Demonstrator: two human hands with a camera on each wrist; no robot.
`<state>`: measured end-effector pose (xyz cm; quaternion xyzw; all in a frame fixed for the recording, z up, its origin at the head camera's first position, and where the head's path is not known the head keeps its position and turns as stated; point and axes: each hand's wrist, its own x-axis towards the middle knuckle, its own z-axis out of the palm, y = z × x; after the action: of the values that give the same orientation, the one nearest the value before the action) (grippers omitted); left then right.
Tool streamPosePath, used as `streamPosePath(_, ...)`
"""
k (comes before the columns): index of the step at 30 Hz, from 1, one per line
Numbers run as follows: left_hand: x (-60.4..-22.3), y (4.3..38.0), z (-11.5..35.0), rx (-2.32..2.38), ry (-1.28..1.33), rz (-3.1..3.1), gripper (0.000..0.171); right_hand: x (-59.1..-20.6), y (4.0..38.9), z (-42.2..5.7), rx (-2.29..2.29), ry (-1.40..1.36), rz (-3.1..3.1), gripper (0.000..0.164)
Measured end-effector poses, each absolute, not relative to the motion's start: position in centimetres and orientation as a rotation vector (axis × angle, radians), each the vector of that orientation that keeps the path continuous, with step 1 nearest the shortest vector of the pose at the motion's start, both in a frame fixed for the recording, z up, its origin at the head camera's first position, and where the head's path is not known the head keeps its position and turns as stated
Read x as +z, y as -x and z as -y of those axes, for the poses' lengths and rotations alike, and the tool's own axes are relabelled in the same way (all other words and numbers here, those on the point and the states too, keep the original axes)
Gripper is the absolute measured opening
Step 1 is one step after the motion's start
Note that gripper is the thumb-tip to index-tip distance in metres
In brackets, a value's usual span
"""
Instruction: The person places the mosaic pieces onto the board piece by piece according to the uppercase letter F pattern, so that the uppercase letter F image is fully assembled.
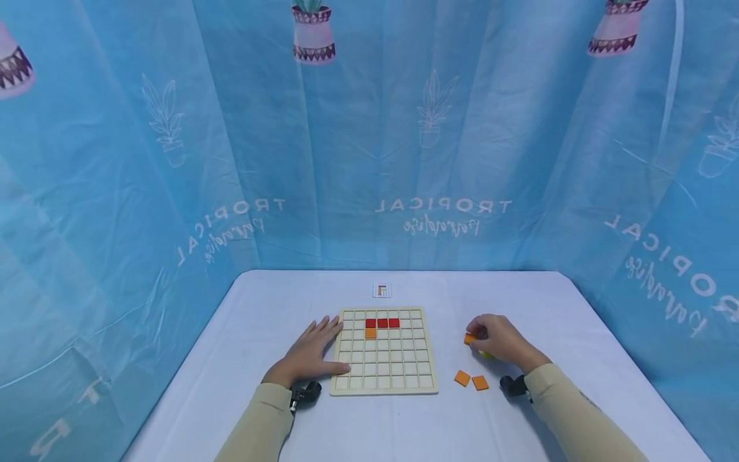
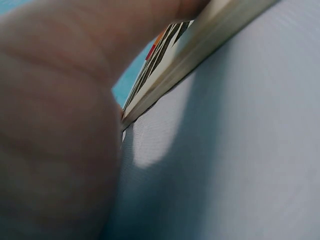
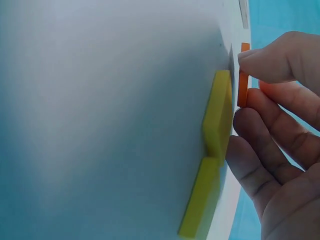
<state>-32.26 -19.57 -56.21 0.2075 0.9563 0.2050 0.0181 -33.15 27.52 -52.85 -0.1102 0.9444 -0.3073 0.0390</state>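
Note:
A square grid board [image 1: 385,369] of pale wood lies on the table. Red tiles [image 1: 383,323] sit in a row near its far side, and one orange tile [image 1: 371,333] is in the row below them. My left hand [image 1: 312,351] rests on the board's left edge with fingers spread, the thumb over the near corner. To the right of the board, my right hand [image 1: 501,337] pinches another orange tile [image 3: 243,82] between thumb and fingers. Two yellow tiles [image 3: 218,115] lie by its fingertips, mostly hidden by the hand in the head view.
Two loose orange tiles [image 1: 462,378] lie right of the board, nearer me. A small card with a coloured grid pattern [image 1: 382,290] lies beyond the board. The table [image 1: 381,430] has a white cover, and a blue printed curtain [image 1: 369,141] surrounds it.

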Motion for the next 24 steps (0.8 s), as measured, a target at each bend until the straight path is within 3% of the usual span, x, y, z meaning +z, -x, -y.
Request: streamPosePath(24, -56.1, 32.0, 19.5, 0.623, -0.638, -2.991, 0.119, -51.9, 34.9, -24.3, -1.012, 0.45, -2.863, 0.022)
